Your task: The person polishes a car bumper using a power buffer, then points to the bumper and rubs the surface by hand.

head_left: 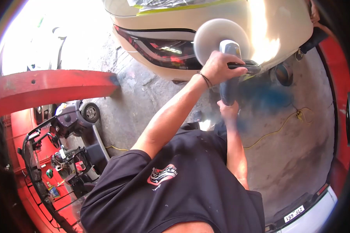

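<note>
A polisher with a round white pad is held in front of me by both hands. Around its front handle, just behind the pad, my left hand is closed, with a dark band at the wrist. My right hand grips the rear end of the body, partly blurred. The pad overlaps the white car's body beside the tail light; I cannot tell whether it touches the paint. Clear plastic film edged with yellow-green tape covers the car's upper part.
A red beam juts in from the left. Below it stands a dark vehicle with a small wheel. A yellow cord crosses the concrete floor. Another car's number plate shows at lower right.
</note>
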A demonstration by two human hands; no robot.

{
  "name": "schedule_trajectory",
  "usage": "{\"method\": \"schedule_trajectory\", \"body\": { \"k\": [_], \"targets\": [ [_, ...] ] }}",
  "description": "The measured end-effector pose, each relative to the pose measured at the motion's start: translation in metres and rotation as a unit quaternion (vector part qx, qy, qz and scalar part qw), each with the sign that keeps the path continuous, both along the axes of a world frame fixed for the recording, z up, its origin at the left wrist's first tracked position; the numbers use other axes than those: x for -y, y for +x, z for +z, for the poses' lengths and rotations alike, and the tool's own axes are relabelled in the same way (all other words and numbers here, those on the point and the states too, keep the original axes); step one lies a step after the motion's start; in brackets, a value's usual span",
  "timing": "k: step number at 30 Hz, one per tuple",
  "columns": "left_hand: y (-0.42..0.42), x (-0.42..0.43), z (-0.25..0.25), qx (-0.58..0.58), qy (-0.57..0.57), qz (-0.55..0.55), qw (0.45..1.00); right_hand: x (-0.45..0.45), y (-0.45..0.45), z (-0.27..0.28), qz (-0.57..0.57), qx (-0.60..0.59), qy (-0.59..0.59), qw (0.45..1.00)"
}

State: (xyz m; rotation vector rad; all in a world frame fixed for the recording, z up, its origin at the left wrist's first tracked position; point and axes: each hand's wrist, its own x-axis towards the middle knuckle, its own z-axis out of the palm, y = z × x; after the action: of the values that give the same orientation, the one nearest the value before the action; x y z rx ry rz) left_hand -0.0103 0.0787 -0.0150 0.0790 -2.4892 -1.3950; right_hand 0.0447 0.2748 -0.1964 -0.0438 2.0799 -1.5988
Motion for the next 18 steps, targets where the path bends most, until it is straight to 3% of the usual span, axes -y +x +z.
{"method": "schedule_trajectory", "body": {
  "k": [3, 5, 6, 9, 12, 16, 18],
  "targets": [
    [0.016, 0.008, 0.007, 0.017, -0.009, 0.005, 1.0, 0.007, 0.013, -0.006, 0.013, 0.043, -0.008, 0.999],
    [0.037, 0.022, 0.016, 0.056, 0.0, 0.028, 0.998, 0.024, 0.026, 0.007, 0.039, -0.006, 0.017, 0.999],
    [0.048, 0.029, 0.013, 0.01, 0.011, 0.045, 0.999, 0.029, 0.03, 0.01, 0.033, -0.005, 0.017, 0.999],
    [0.07, 0.047, 0.013, 0.012, 0.015, 0.085, 0.996, 0.047, 0.029, 0.016, 0.092, -0.016, 0.038, 0.995],
    [0.068, 0.058, 0.017, 0.005, 0.017, 0.088, 0.996, 0.054, 0.031, 0.017, 0.076, -0.027, 0.02, 0.997],
    [0.038, 0.033, 0.003, 0.034, 0.032, 0.022, 0.999, 0.036, 0.03, 0.005, 0.018, -0.037, 0.024, 0.999],
    [0.022, 0.012, -0.011, 0.025, 0.031, -0.017, 0.999, 0.019, 0.033, -0.011, -0.003, 0.031, 0.007, 1.0]
  ]
}}
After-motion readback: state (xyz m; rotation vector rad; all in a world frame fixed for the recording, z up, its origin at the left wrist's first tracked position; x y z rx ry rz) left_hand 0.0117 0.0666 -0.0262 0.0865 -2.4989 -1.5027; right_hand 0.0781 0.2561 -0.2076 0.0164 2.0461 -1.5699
